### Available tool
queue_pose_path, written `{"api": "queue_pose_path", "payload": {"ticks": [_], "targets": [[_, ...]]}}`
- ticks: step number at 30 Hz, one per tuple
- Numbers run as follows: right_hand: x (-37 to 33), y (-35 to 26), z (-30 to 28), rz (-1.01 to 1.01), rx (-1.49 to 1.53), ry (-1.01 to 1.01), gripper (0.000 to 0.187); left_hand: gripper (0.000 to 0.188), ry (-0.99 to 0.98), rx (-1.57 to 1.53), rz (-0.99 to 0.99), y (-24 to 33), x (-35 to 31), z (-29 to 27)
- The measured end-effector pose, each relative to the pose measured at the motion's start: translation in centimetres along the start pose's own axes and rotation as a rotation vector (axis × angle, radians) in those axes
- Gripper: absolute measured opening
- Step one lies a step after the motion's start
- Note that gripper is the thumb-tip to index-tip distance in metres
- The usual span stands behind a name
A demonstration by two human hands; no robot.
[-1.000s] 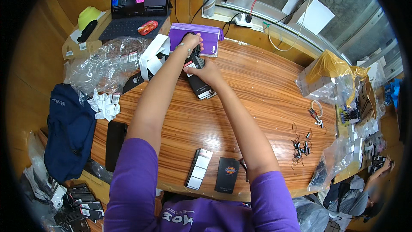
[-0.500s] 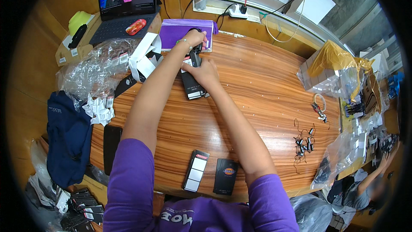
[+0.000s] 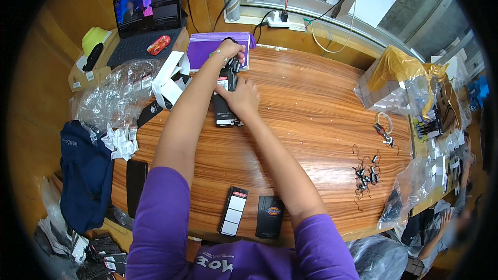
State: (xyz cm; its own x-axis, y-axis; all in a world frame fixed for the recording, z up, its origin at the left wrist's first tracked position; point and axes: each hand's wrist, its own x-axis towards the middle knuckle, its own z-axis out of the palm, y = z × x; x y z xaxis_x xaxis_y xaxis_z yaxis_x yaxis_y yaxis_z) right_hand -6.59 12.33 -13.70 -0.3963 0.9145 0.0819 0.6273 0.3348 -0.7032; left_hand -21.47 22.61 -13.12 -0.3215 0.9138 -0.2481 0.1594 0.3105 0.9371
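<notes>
A thick stack of black hang tags (image 3: 223, 110) with white labels lies on the wooden table, its far end by the purple notebook (image 3: 199, 61). My right hand (image 3: 243, 98) is closed round the sides of the stack, thumb across its top. At the far end my left hand (image 3: 231, 52) is closed on a bunch of black cords (image 3: 234, 65) at the tags; its fingertips are partly hidden. Nearer me lie a strip of white labels on a black card (image 3: 234, 211) and a small pile of black tags (image 3: 270, 218).
Loose black string fasteners (image 3: 367, 175) and red-handled cutters (image 3: 384, 134) lie to the right, beyond them a bagged stack of white boxes (image 3: 386, 91). On the left are a laptop (image 3: 148, 26), crumpled clear plastic (image 3: 111, 93), a black phone-like slab (image 3: 136, 189) and navy cloth (image 3: 85, 176). Another person sits at far right.
The view has shifted slightly. Both hands keep their hold, and the stack has turned a little more upright in the picture. At far right the other person's raised arm has come down.
</notes>
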Motion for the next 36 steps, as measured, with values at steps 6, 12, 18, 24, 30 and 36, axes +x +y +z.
{"api": "queue_pose_path", "payload": {"ticks": [6,12,18,24,30,36], "targets": [[0.5,0.3,0.3,0.031,0.0,-0.031,0.08,0.017,0.07,0.179,0.08,0.6,4.8,-0.8],[0.2,0.1,1.3,0.003,0.056,0.011,0.079,0.036,0.179,0.538,0.221,-0.2,7.6,-2.1],[0.6,1.6,0.1,0.045,0.093,-0.016,0.089,0.057,0.314,0.55,0.606,3.0,-1.2,-2.1],[0.2,0.8,0.1,0.022,0.14,-0.035,0.09,0.059,0.468,-0.306,0.155,-4.0,-16.4,-0.8],[0.9,1.0,0.1,0.015,0.228,-0.092,0.091,0.072,0.004,-0.444,0.175,-6.0,-19.3,2.3],[3.7,3.1,2.2,0.185,0.654,-0.231,0.074,0.062,0.053,-0.373,0.254,-6.3,-19.1,4.7]]}}
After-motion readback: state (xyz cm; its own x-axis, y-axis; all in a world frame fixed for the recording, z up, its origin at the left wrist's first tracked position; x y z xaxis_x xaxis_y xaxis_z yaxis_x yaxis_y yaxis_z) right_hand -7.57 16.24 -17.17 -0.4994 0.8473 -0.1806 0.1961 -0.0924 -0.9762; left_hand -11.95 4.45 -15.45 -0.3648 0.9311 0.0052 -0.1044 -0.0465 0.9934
